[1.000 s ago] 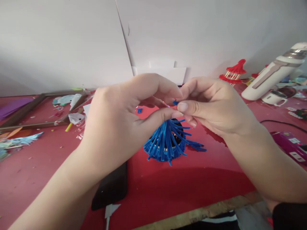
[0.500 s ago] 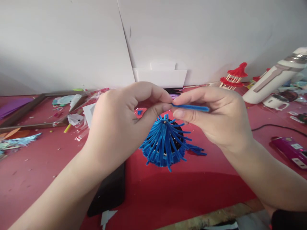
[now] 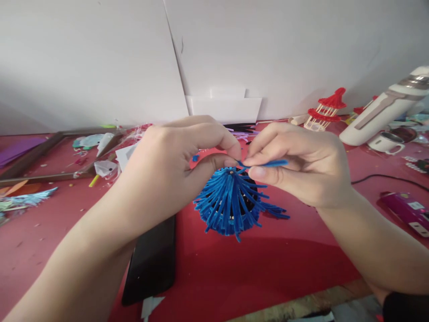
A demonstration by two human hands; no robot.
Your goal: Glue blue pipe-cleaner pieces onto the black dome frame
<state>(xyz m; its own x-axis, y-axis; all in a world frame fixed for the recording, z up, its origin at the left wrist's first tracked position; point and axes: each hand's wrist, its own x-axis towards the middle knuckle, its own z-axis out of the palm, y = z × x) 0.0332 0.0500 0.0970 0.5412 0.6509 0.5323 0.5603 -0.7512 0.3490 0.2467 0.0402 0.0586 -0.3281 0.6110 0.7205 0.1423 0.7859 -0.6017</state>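
Note:
Between my two hands a short blue pipe cleaner (image 3: 276,163) is pinched just above a cone of blue pipe cleaners. My left hand (image 3: 181,165) closes thumb and forefinger on its left end. My right hand (image 3: 298,161) grips it farther right, and its fuzzy tail sticks out past the fingers. Under the fingertips stands the blue pipe-cleaner cone (image 3: 231,201), its strands fanning down from a small pale tip over a dark round form. My left hand covers part of its left side. A few loose blue strands (image 3: 275,210) lie at its right.
A black phone (image 3: 152,259) lies left of the cone. Behind on the right are a red-roofed stick model (image 3: 325,109), a white thermos (image 3: 382,107) and a white mug (image 3: 385,143). A purple power strip (image 3: 405,212) sits far right, a brown frame (image 3: 50,174) at left.
Both hands have come down slightly toward the cone's tip. A bent bit of the blue pipe cleaner now shows between the fingertips, which have moved a little apart.

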